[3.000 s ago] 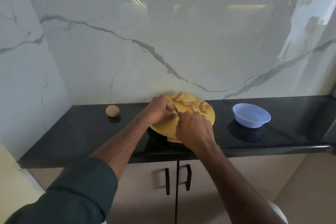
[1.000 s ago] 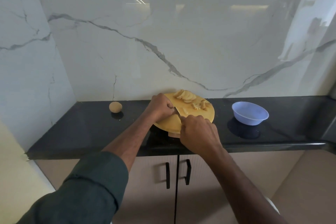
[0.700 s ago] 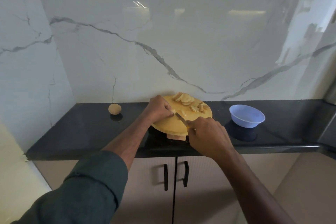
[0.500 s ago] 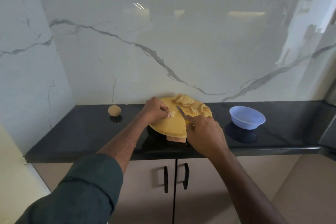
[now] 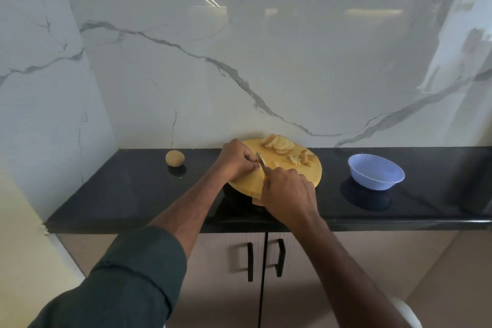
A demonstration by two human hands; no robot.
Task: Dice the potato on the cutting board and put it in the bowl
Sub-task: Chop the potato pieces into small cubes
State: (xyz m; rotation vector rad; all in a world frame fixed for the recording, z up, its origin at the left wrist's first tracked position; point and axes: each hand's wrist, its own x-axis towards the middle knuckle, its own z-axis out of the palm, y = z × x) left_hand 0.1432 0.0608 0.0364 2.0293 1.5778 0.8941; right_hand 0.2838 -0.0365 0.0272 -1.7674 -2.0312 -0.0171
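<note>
Your right hand grips the small knife over the round yellow cutting board, while your left hand curls its fingers over a potato piece hidden beneath them. Pale round potato slices and small chunks lie at the board's far edge, well apart from the light-blue plastic bowl.

No readable text, label, brand, number or sign showing anywhere.
</note>
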